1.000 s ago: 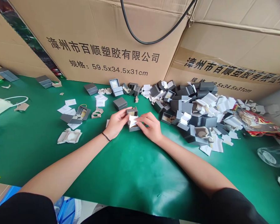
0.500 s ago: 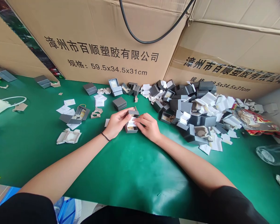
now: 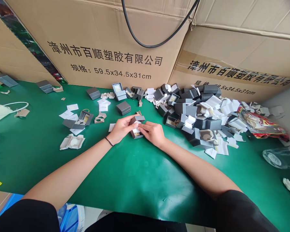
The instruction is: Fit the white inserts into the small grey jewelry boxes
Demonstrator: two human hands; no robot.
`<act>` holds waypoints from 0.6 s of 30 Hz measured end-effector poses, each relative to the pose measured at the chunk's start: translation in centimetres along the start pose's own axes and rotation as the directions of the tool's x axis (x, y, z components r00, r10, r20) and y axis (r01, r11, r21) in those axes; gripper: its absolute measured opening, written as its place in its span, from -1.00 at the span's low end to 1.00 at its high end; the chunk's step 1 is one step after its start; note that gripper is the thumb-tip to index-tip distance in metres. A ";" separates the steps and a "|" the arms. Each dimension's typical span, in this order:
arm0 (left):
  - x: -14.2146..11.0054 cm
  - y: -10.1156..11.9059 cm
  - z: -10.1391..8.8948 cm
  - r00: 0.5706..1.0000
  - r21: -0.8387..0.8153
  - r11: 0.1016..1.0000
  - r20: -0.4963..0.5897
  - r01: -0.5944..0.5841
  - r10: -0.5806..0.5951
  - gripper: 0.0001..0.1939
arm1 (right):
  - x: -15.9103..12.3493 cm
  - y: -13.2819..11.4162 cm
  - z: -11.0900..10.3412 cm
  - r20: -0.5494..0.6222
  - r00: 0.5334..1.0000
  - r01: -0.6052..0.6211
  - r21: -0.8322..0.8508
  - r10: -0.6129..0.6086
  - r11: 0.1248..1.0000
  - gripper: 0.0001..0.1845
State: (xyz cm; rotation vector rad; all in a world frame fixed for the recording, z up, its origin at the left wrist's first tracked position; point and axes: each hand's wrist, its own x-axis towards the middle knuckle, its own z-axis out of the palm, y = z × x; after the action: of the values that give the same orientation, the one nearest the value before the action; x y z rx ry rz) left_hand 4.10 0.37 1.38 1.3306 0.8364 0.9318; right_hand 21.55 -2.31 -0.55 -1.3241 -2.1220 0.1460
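A small dark grey gift box (image 3: 137, 134) with its lid partly raised is between my hands. My left hand (image 3: 122, 128) grips the box from the left, thumb over the front. My right hand (image 3: 154, 132) is closed at the box's right side, its fingertips pressing on a folded white paper (image 3: 136, 130) inside the opening. Fingers cover much of the paper. Just behind stands a closed grey box (image 3: 123, 108). To the left an open grey box (image 3: 83, 119) rests among white leaflets, with a torn cardboard insert (image 3: 72, 141) in front of it.
A heap of grey boxes and white papers (image 3: 205, 112) spreads on the right of the green table (image 3: 125, 180). Beyond it lie a red-and-black plastic packet (image 3: 263, 125) and a clear glass (image 3: 277, 158). Large cartons (image 3: 106, 38) line the back, with a black cable (image 3: 145, 45) hanging before them.
The white paper, which stuck up from the box, now lies down inside it. The box's lid has tilted forward over the opening. Both hands have stayed at the box.
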 end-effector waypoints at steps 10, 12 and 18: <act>0.3 -0.3 -0.1 0.999 0.151 0.987 0.008 -0.049 0.048 -0.59 | 0.3 -0.1 -0.3 0.070 0.997 0.032 0.118 -0.041 0.992 -0.66; 0.3 -0.2 0.0 0.999 0.151 0.988 0.012 -0.039 0.038 -0.59 | 0.3 -0.2 -0.4 0.068 0.997 0.031 0.140 -0.041 0.990 -0.66; 0.2 0.1 0.4 0.999 0.156 0.987 -0.012 -0.037 0.039 -0.57 | 0.2 -0.5 -0.5 0.060 0.998 -0.006 0.045 0.004 0.999 -0.64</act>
State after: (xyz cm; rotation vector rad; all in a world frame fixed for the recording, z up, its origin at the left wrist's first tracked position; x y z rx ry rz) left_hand 4.51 0.37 1.51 1.4807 0.9127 0.9218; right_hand 21.38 -2.46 0.10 -1.3139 -2.1526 0.2378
